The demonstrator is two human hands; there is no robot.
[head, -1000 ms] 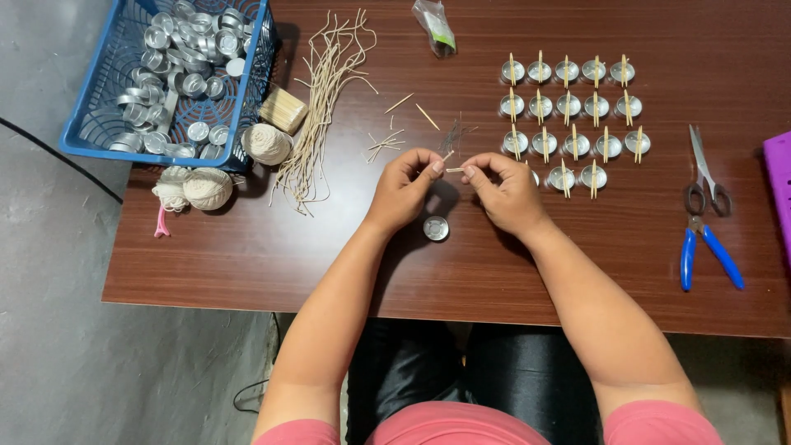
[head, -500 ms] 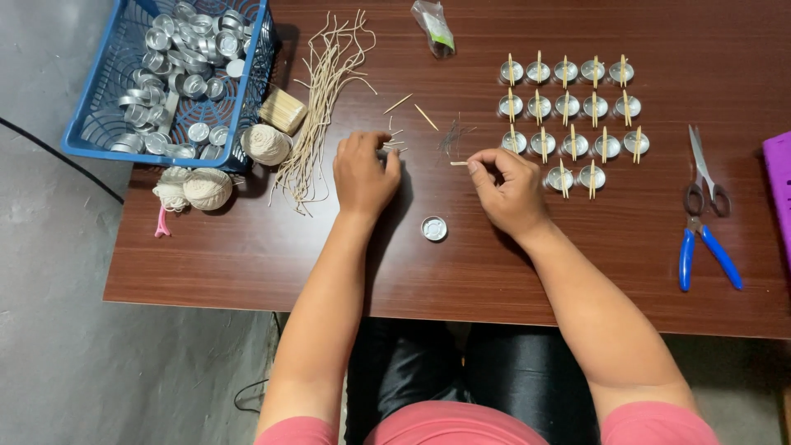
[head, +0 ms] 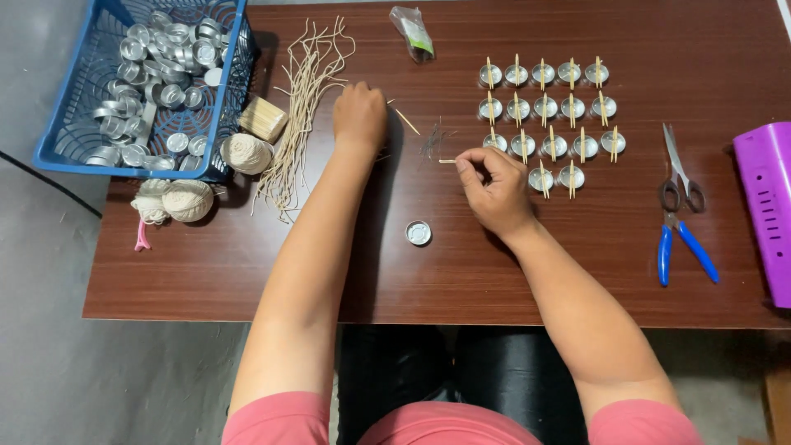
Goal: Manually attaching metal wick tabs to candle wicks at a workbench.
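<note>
Two hands work apart now; a second ago they met over the lone cup (head: 418, 233). Left hand (head: 359, 114) has moved up-left of the cup to the pile of strings (head: 301, 99), fingers curled down; whether it grips one, cannot tell. Right hand (head: 494, 188), up-right of the cup, pinches a short stick (head: 446, 161). Cup unmoved on the table (head: 247, 272), below the rows of finished cups (head: 548, 115).

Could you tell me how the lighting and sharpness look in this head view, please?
Head view: even, soft light; faint shadows right of the left hand and under the right hand; mild glare on the table top right; metal cups in the basket glint; overall sharp.
</note>
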